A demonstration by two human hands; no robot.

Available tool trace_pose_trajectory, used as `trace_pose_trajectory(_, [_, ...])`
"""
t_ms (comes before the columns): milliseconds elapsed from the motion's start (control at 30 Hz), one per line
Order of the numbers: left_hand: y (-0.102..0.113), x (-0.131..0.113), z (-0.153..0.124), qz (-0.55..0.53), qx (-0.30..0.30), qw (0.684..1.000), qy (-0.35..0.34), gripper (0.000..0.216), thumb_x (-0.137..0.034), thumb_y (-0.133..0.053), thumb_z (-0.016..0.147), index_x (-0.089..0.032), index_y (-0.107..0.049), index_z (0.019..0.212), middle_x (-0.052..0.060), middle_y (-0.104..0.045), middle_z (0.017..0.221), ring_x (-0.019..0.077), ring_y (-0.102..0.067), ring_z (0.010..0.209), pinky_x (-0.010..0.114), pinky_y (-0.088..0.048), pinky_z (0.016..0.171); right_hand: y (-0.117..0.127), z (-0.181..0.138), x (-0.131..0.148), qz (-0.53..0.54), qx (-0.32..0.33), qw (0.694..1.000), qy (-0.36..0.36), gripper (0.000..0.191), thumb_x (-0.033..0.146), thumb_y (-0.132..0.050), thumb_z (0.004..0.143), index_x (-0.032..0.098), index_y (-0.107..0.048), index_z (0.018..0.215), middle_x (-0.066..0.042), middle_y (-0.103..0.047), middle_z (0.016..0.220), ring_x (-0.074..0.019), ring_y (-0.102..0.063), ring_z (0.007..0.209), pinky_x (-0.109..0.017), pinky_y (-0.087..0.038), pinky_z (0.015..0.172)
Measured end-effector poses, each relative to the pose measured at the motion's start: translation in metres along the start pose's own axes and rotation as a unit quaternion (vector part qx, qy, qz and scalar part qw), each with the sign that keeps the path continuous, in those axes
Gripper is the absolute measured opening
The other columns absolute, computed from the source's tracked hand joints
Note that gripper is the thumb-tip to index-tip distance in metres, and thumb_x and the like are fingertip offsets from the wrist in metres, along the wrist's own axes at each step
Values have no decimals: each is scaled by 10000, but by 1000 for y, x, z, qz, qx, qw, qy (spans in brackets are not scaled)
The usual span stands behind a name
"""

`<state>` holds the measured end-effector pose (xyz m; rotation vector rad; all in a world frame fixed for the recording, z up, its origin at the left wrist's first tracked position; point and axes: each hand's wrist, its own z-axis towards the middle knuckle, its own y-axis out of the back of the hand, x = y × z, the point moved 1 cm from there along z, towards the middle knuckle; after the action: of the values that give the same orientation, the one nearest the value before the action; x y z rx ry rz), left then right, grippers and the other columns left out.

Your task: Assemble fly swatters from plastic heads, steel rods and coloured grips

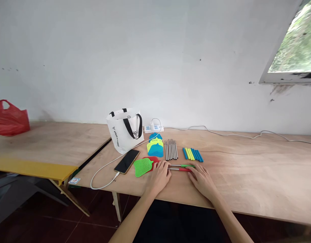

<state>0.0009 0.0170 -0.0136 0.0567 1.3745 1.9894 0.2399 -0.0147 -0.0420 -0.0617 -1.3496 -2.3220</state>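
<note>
Two fly swatters lie side by side near the front of the table, one with a green mesh head (143, 167) and one with a red head (154, 158) partly under it. My left hand (159, 177) curls over them where the heads meet the metal shafts. At the other end, my right hand (202, 179) has its fingers on the green handle (184, 165) and the red handle (184, 169). Behind them are loose blue and yellow swatter heads (155, 150), a row of metal rods (171, 150), and several blue and yellow handle grips (193, 154).
A phone (127, 161) on a white charging cable (99, 171) lies to the left. Behind it stands a white tote bag (123, 135), beside a power strip (154, 129) along the wall. A red plastic bag (12, 119) sits on the neighbouring table (56, 138).
</note>
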Motion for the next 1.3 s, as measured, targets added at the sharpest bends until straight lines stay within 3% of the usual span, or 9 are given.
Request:
trace_pose_trajectory(100, [2,-3,1,-3,-18,1000,-2,272,-90,-490,915,-246,-544,1131,51,-628,1187,244,-577,1127,411,-424,982,3,1,2,7,-10,1000,3,315,339,-434,1015,314,-626,1263,-69,-640,1292,-270,-588,1214,-508,-441,1053])
trace_pose_trajectory(167, [4,-8,1,-8,-22,1000,4,190,-129,-518,930,-244,-563,1074,48,-645,1123,245,-599,1064,390,-450,930,9,2,5,25,-18,1000,7,301,332,-436,1014,300,-631,1241,-79,-644,1266,-273,-590,1202,-486,-464,1029])
trace_pose_trajectory(300, [5,-19,-2,-21,51,998,6,59,-208,-550,949,-233,-564,897,23,-669,869,219,-635,833,325,-465,753,17,3,11,69,16,997,1,284,322,-391,1027,283,-669,1064,-64,-695,1041,-235,-669,979,-385,-534,844])
trace_pose_trajectory(467, [6,-22,-4,-28,69,997,-13,101,-227,-533,968,-229,-563,871,24,-687,887,211,-652,855,306,-453,733,18,2,17,72,67,995,-5,291,335,-373,1032,288,-655,982,-17,-724,975,-207,-699,827,-329,-510,693])
trace_pose_trajectory(1300, [6,-22,-3,-12,81,997,-9,115,-250,-528,986,-226,-549,876,17,-689,895,209,-647,860,300,-420,722,15,3,15,43,85,995,-21,339,351,-333,1049,272,-662,1038,-42,-736,1027,-231,-700,893,-342,-506,761])
